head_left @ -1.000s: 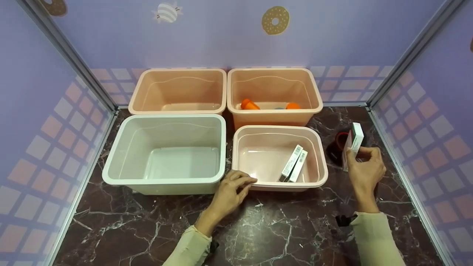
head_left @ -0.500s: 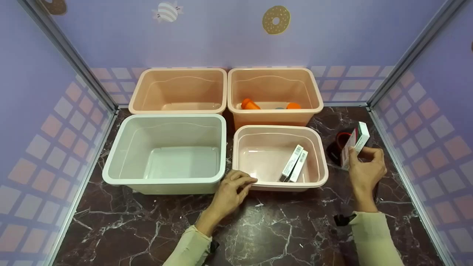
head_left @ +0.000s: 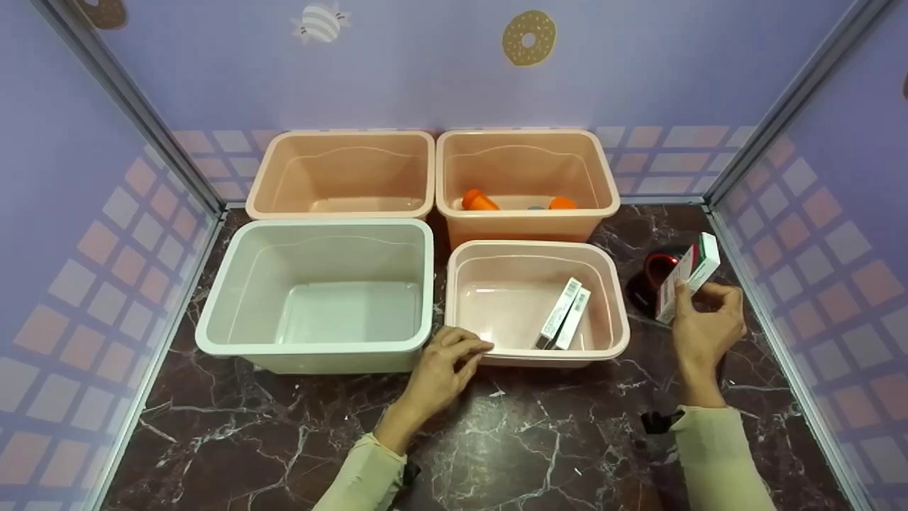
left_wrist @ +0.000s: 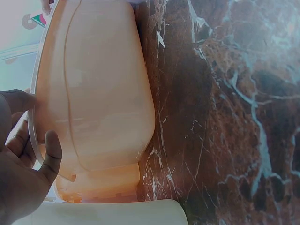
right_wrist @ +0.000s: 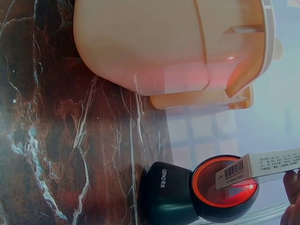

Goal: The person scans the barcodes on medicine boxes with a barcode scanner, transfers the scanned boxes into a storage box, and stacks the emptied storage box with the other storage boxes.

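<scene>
1. Head view: at the right of the frame, your right hand pinches a slim white cardboard box with green and red markings between thumb and fingers. The box is tilted, its upper end leaning to the right.
2. Partly behind that box, a glossy dark device with a round, red-ringed window stands on the dark brown, white-veined tabletop.
3. In the right wrist view, at lower right, the box's barcoded end overlaps the red-lit window; you cannot tell whether the two touch. Only parts of your fingers show, at the right edge.
4. Your left hand, at lower centre of the head view, holds the near left corner of a pale pink plastic bin. In the left wrist view the bin's rim lies between your thumb and other fingers; how firmly they grip, you cannot tell.
5. Inside that bin, towards its right, you have two narrow white printed boxes, slanted and side by side.
6. Left of it in the frame sits a pale green plastic bin.
7. Farther up the frame stand a left orange plastic bin and a right orange plastic bin; the right one contains an orange cylindrical piece and a rounded orange piece.
</scene>
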### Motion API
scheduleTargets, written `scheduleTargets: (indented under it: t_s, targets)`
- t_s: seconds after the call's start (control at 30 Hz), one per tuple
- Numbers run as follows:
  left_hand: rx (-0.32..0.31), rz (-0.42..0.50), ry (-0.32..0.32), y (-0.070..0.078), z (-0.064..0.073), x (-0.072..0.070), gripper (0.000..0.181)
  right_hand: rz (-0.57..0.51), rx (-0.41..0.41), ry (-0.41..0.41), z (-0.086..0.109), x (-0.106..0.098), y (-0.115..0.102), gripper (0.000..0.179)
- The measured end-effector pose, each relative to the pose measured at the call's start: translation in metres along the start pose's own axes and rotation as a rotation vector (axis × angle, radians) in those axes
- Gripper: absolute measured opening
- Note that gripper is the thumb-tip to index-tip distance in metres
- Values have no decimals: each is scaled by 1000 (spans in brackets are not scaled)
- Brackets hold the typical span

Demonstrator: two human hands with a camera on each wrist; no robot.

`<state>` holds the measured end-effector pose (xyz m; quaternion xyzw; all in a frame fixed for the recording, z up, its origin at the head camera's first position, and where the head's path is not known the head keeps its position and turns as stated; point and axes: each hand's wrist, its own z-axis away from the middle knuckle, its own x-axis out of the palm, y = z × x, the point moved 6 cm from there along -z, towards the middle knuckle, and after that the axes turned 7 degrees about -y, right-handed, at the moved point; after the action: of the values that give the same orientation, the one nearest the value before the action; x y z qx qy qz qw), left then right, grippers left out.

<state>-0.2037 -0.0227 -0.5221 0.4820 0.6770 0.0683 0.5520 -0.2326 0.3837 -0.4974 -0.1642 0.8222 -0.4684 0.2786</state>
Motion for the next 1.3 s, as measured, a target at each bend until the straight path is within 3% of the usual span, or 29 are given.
scheduleTargets:
  t_s: [0.23,1.3]
  targets:
    - [-3,1,4,0,0,0,19,-6,7,-7,0,3,3,24]
    - [-2,21,-2,-1,0,1,19,197,-16,-191,23,14,16,32]
